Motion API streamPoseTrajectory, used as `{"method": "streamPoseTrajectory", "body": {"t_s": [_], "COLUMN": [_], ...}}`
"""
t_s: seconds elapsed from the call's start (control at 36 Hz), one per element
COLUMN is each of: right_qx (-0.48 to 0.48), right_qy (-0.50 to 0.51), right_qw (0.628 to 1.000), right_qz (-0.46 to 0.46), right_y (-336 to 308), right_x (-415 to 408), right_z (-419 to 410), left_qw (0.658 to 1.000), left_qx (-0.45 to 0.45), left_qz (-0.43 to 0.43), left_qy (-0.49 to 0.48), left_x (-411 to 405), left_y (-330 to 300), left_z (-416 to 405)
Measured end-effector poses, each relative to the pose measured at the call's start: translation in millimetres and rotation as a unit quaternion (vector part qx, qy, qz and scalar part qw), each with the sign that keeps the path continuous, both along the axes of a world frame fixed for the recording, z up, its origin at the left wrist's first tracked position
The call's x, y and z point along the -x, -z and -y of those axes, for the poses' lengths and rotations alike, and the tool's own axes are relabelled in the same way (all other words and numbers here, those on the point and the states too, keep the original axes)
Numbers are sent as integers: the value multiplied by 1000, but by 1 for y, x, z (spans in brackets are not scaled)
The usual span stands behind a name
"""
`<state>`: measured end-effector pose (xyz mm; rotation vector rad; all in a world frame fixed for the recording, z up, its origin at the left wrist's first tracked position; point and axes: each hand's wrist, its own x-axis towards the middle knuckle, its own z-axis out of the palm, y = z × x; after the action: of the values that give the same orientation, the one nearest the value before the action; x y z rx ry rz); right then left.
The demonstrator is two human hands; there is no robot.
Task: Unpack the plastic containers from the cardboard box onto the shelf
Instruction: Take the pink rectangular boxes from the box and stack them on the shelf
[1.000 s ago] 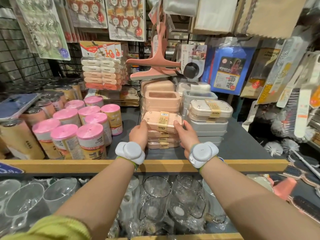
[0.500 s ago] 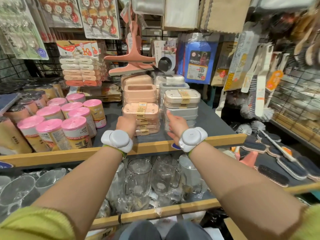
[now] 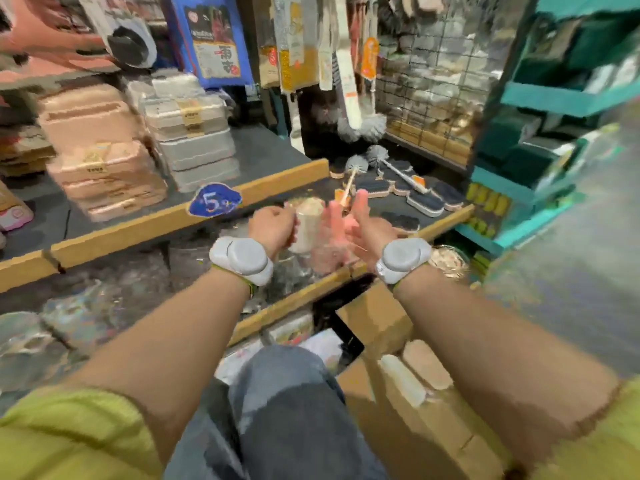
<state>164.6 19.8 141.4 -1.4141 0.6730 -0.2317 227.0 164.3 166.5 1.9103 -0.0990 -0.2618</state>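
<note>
Pink lidded plastic containers [image 3: 104,174] sit stacked on the grey shelf [image 3: 263,157], far left. Left hand [image 3: 272,228] loosely curled, empty; right hand [image 3: 367,226] open. Brown cardboard box [image 3: 408,403] lies below, nearer the right hand.

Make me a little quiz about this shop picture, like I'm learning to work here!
1. True or false: the pink containers are stacked on the shelf, left of the grey containers.
2. Which number shows on the blue tag on the shelf edge? A) 2 B) 5 C) 9
3. Fill in: the cardboard box sits on the person's ___ side, beside the knee.
Key: 1 true; 2 B; 3 right.
</note>
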Motion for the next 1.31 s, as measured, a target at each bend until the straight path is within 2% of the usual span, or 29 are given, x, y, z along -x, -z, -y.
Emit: {"method": "streamPoseTrajectory", "body": {"t_s": [0.08, 0.25, 0.42, 0.53, 0.58, 0.69, 0.92, 1.06, 1.31], "right_qx": [14, -46, -66, -100, -95, -72, -66, -118, -197], "right_qy": [18, 81, 138, 151, 144, 147, 137, 136, 181], "right_qw": [998, 985, 964, 947, 944, 934, 888, 899, 889], "right_qz": [-56, -145, -219, -264, -280, -318, -434, -399, -372], "right_y": [53, 128, 205, 252, 268, 287, 320, 327, 355], "right_x": [29, 83, 118, 128, 132, 136, 138, 133, 124], "right_z": [45, 95, 117, 126, 128, 134, 147, 143, 150], "left_qw": [999, 988, 966, 958, 951, 948, 940, 940, 943], "left_qx": [-16, -28, -113, -145, -143, -166, -162, -159, -150], "left_qz": [-19, -105, -155, -174, -213, -205, -225, -234, -229], "left_qy": [30, 108, 175, 177, 173, 181, 201, 193, 187], "left_x": [20, 58, 80, 87, 89, 88, 81, 74, 70], "left_y": [35, 97, 153, 182, 195, 211, 238, 248, 257], "left_z": [42, 95, 126, 140, 146, 155, 175, 180, 179]}}
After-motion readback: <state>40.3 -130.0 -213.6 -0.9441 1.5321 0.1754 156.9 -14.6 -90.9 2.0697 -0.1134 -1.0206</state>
